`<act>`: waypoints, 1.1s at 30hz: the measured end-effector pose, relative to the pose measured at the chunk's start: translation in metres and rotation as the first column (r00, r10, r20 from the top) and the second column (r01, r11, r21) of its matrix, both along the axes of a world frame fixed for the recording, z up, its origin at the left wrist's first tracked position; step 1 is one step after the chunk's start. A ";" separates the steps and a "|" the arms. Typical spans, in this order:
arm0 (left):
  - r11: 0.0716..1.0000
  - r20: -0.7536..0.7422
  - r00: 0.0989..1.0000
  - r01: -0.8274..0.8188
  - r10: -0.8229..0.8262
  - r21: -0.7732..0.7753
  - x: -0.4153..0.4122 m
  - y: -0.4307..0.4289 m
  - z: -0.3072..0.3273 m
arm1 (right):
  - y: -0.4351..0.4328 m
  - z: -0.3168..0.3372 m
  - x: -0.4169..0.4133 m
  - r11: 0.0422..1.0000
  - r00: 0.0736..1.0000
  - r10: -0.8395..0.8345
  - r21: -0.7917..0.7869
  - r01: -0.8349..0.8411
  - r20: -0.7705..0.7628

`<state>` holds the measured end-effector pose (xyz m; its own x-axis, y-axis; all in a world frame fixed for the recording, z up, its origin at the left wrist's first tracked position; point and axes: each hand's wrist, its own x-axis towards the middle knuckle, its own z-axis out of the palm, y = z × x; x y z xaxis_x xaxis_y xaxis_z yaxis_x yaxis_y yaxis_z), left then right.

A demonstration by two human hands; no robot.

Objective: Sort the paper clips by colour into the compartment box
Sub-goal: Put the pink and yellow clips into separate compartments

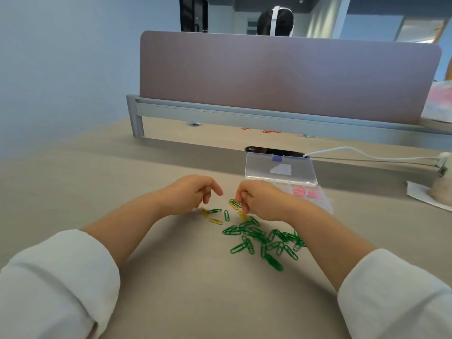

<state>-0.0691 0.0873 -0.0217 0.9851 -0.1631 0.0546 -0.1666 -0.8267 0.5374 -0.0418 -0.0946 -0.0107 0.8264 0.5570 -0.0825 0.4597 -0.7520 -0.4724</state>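
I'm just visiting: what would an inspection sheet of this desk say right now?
Surface: beige desk, plain.
Job's things: green paper clips in a pile; a few yellow paper clips beside them; clear plastic compartment box, lid up, pink clips inside.
Clutter: white paper at the right edge.
Hands: left hand loosely curled over the yellow clips, holding nothing; right hand curled, grip unclear.
Cables: white cable behind the box.
Surroundings: mauve partition; person's head behind it.
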 end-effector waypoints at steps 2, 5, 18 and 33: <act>0.999 0.011 1.000 0.011 -0.011 0.045 0.001 0.000 0.002 | 0.000 -0.001 0.000 1.000 1.000 -0.020 -0.013 0.020 0.019; 0.988 0.058 0.998 0.018 -0.028 0.154 -0.002 0.004 0.007 | 0.000 -0.003 -0.002 0.998 0.997 -0.053 -0.040 0.055 0.047; 0.897 0.023 0.993 0.092 -0.113 0.433 -0.003 0.016 0.008 | 0.004 -0.012 -0.006 0.960 0.953 -0.125 -0.210 0.187 0.275; 1.000 -0.149 0.989 0.017 -0.020 -0.023 -0.006 0.005 0.007 | 0.004 -0.008 -0.010 0.984 0.997 -0.032 -0.174 0.045 0.074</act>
<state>-0.0748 0.0920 -0.0143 0.9793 -0.1817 -0.0889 -0.0985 -0.8124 0.5747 -0.0522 -0.0909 -0.0189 0.8542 0.5067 -0.1167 0.4565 -0.8382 -0.2985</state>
